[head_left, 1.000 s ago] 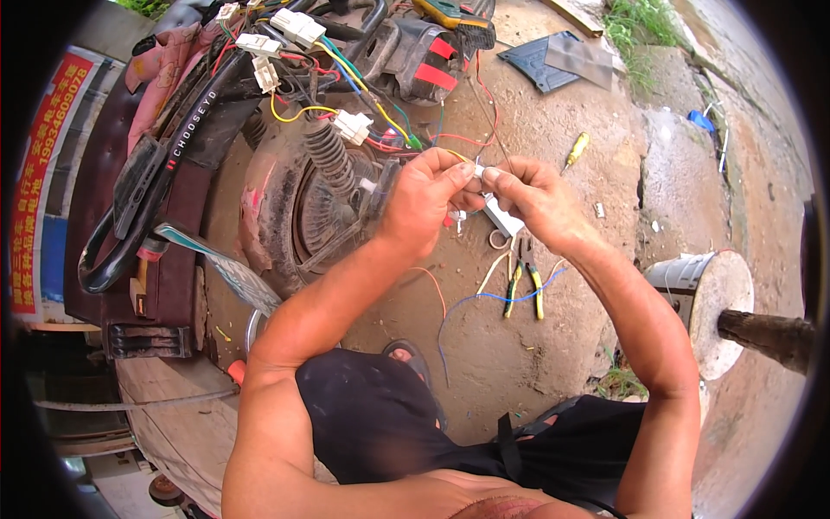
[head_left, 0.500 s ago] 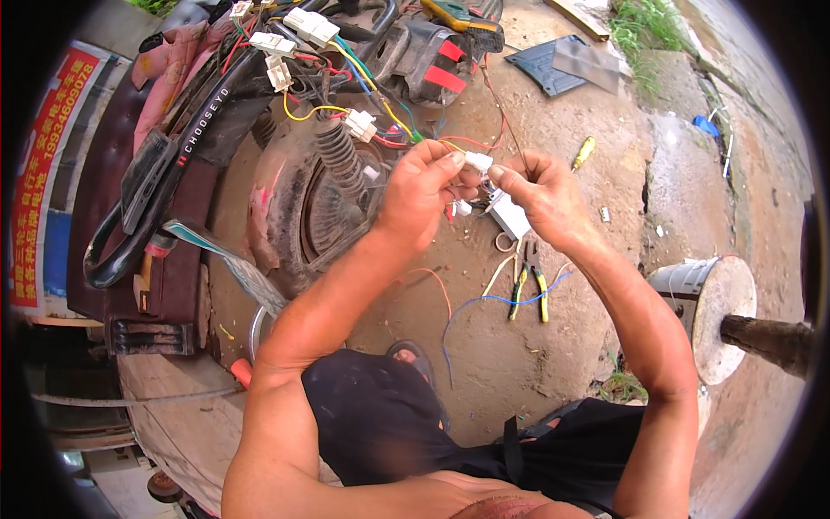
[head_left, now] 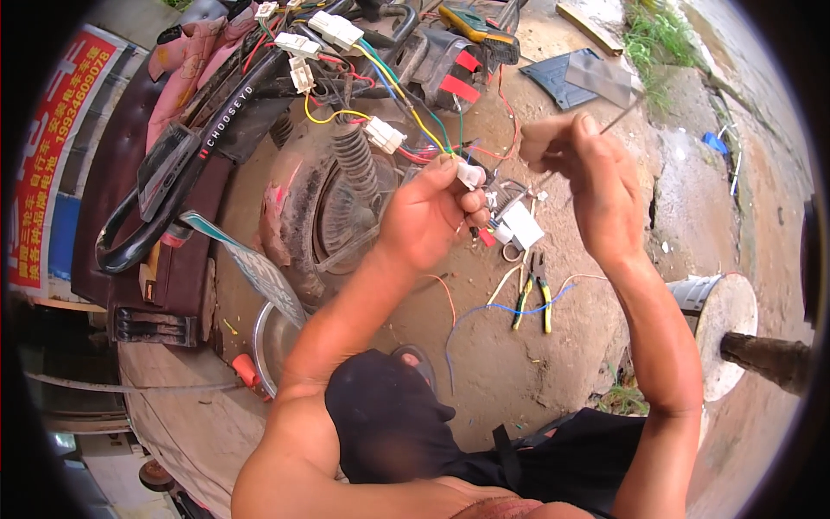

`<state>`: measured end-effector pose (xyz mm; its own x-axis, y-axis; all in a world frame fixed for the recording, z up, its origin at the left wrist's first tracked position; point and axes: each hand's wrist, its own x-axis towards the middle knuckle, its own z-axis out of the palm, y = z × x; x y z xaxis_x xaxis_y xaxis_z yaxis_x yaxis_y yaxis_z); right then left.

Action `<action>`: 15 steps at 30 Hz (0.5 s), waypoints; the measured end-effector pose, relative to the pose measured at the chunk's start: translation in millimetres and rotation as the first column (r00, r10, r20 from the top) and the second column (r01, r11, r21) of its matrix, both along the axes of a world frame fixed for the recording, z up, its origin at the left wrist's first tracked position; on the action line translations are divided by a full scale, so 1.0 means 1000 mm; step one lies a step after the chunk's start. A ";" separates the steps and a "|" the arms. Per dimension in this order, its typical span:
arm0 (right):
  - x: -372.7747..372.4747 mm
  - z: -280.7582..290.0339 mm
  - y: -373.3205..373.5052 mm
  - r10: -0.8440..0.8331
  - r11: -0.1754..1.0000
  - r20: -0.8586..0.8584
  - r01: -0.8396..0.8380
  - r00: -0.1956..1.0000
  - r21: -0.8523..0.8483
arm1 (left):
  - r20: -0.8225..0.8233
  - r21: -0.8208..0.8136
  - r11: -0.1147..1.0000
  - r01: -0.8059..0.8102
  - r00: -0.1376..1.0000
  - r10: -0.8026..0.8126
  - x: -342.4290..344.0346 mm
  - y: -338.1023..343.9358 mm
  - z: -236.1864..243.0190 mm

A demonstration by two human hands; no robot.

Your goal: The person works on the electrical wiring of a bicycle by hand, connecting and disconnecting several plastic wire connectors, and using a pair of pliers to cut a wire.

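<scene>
My left hand (head_left: 425, 212) is closed in a pinch on a white plastic wire connector (head_left: 469, 175). Yellow and green wires run into it from the harness above. Up and to the right, my right hand (head_left: 601, 186) is raised, its fingers bent around a thin dark rod (head_left: 621, 114) that sticks out on both sides; motion blurs the fingertips. More white connectors, one of them a white plug (head_left: 385, 135) on yellow and red wires, hang beside the black vehicle frame (head_left: 194, 169). Under the hands, a white box-shaped part (head_left: 520, 227) lies on the ground.
Pliers with yellow-green handles (head_left: 534, 298) and a loose blue wire (head_left: 484, 300) lie on the ground. A dirty wheel (head_left: 303, 203) stands at left. A yellow-and-black meter (head_left: 480, 33) rests at the top. A white spool (head_left: 722, 333) stands at right.
My right hand has drawn away from the connector, up and to the right, carrying the thin rod. My left hand still holds the connector. The whole view has shifted slightly.
</scene>
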<state>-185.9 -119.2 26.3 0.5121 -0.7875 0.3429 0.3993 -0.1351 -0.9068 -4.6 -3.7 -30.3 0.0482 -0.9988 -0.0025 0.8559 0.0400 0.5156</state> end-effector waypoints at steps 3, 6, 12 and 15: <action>-0.018 0.014 -0.002 -0.072 0.971 -0.147 0.035 0.987 -0.238 | -0.028 -0.010 1.000 0.011 1.000 -0.011 -0.004 -0.002 0.004; -0.020 0.013 0.011 0.047 0.978 -0.054 -0.057 0.997 -0.200 | -0.116 -0.090 0.995 0.038 0.992 -0.049 -0.007 0.000 0.002; -0.024 -0.003 0.017 0.144 0.958 -0.064 -0.156 0.987 -0.239 | -0.164 -0.155 0.984 0.093 0.979 -0.118 -0.001 -0.002 -0.007; -0.021 -0.010 0.022 0.254 0.947 -0.004 -0.249 0.967 -0.204 | -0.219 -0.196 0.972 0.127 0.961 -0.170 0.002 0.000 -0.010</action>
